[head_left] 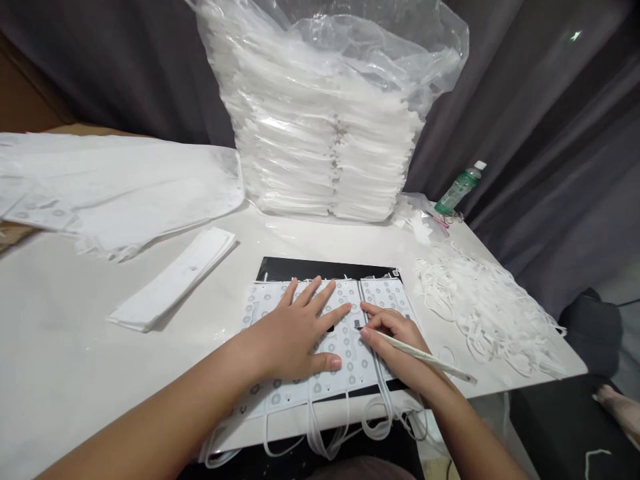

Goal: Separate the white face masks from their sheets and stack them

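Observation:
My left hand (300, 327) lies flat with fingers spread on a white sheet printed with grey rings (349, 363). Held like a pen, a long, thin, pale tool (425, 357) sits in my right hand (395, 340); its exact kind is unclear. The fingertips of that hand touch the sheet near a narrow white strip (379, 370) that runs lengthwise. Beneath the sheet is a black board (300, 268), showing at its far edge. Loops of white cord (313, 430) hang from the near edge.
A clear plastic bag of stacked white material (325, 133) stands at the back. White sheets (125, 180) and a folded white stack (173, 280) lie left. On the right are a tangled pile of white strips (490, 313) and a green bottle (460, 188). Another person's foot (617, 407) shows far right.

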The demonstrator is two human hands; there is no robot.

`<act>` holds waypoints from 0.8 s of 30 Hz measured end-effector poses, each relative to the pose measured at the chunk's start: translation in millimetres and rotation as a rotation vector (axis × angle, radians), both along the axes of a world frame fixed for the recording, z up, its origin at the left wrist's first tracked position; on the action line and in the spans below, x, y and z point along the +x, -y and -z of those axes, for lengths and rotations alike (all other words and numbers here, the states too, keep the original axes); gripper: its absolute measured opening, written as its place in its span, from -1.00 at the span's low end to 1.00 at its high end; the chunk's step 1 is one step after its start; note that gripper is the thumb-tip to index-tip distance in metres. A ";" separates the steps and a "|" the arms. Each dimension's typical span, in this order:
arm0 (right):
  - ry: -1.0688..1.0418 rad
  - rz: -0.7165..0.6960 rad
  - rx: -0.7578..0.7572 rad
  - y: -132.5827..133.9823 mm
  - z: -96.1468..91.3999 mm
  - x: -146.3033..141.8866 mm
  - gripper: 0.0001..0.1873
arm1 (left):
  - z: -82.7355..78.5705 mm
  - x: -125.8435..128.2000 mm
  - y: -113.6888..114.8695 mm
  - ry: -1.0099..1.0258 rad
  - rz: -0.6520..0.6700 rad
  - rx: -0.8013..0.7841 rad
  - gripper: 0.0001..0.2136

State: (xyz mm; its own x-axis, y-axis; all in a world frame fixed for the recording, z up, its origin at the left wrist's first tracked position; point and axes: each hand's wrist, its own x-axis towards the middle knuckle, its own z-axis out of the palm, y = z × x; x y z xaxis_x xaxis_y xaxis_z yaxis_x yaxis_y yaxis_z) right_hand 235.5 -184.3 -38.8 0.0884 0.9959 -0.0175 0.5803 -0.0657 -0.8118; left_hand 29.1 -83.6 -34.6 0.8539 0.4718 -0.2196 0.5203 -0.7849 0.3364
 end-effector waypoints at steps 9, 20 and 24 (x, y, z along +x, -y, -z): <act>0.529 -0.153 0.387 4.0 16.7 -17.8 -0.80 | 3.9 4.3 -0.4 -0.089 -0.005 -0.011 -0.13; -0.047 0.275 0.091 10.4 0.7 39.3 -0.77 | 5.7 -0.5 -1.8 -0.015 -0.014 0.039 -0.14; -0.253 0.184 -0.014 8.7 5.5 35.2 -0.78 | 7.8 -2.1 -4.5 -0.013 0.002 0.049 -0.17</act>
